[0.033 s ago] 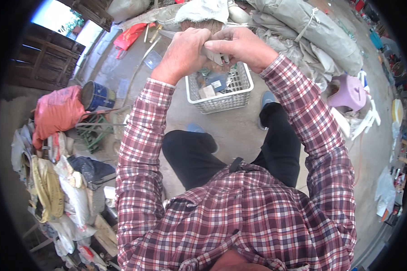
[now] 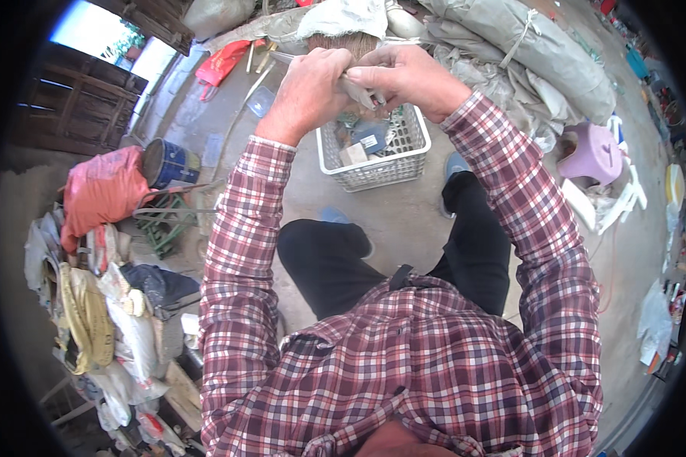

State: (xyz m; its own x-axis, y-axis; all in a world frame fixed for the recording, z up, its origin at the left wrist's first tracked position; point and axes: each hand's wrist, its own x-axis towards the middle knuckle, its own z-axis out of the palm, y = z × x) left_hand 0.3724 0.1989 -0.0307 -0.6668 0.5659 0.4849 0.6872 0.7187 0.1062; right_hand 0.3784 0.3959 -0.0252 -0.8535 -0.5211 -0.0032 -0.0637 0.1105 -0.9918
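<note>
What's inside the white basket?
White basket: a dark blue item, a pale block, mixed clutter. The left hand and right hand hide its far part; clutter hides the bottom.

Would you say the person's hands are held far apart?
No, the left hand and right hand are close together, with a greyish object between them.

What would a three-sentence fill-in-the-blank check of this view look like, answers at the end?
1. A pale item shows between the left hand and right hand; the ____ one is nearer the purple stool.
2. The plastic basket is coloured ____.
3. The blue bucket is on the person's ____ side.

Missing words: right; white; left.
</note>
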